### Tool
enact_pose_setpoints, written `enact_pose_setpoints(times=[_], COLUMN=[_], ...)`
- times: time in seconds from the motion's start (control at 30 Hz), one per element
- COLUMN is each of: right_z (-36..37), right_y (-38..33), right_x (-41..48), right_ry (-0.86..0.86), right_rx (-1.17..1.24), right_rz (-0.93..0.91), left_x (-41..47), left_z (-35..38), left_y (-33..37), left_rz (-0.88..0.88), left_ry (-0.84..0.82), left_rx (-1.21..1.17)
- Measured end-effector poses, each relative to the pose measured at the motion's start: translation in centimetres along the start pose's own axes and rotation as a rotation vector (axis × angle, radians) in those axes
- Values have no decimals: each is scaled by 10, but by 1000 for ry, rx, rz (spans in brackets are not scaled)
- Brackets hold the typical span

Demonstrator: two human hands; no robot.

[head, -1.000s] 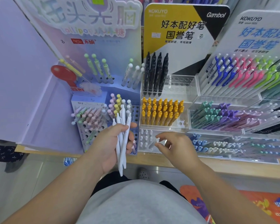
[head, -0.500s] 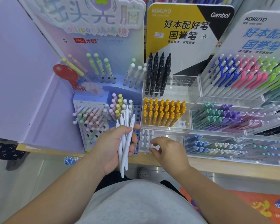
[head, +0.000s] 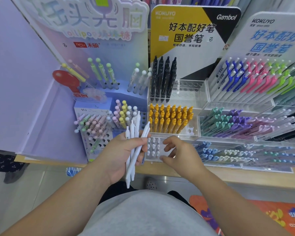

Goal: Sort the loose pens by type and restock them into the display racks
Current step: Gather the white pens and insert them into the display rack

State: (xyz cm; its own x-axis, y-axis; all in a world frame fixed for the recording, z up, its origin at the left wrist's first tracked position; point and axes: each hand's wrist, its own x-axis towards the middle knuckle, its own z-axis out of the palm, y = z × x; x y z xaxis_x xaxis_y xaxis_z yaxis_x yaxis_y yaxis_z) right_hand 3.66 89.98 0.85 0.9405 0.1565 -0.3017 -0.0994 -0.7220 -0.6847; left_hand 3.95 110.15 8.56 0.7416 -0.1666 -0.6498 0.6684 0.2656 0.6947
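Observation:
My left hand grips a bundle of several white pens, held upright in front of the racks. My right hand hovers just right of it, thumb and fingers loosely curved and apart, holding nothing, over the front compartment of the clear acrylic rack. A few white pens stand in that compartment, left of my fingers. Behind it the same rack holds yellow pens and, higher up, black pens.
A lilac lollipop-pen rack with pastel pens stands to the left. Tiered clear racks of coloured pens fill the right. All sit on a wooden shelf. An orange mat lies on the floor below.
My right hand pinched a white pen at the front compartment a second ago; now it holds nothing and its fingers are spread over the compartment. The left hand kept its bundle nearly still.

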Motion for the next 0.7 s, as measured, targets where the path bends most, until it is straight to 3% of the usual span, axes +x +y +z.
enact_pose_setpoints(times=[0.13,0.23,0.37,0.53,0.7], right_z=[-32,-50,-59,-58,-71], right_y=[-29,-48,-49,-41,-34], right_x=[-2,-7,-10,-12,-6], right_ry=[67,-51,-134,-152,67], right_rx=[477,759,872,916,1055], right_rz=[92,82,27,15,109], left_x=[2,2,-2,0,11], left_z=[7,12,17,22,20], left_y=[0,1,5,5,0], left_rz=[19,8,-11,-9,-11], left_ry=[-36,-97,-215,-246,-21], left_rx=[97,155,135,155,116])
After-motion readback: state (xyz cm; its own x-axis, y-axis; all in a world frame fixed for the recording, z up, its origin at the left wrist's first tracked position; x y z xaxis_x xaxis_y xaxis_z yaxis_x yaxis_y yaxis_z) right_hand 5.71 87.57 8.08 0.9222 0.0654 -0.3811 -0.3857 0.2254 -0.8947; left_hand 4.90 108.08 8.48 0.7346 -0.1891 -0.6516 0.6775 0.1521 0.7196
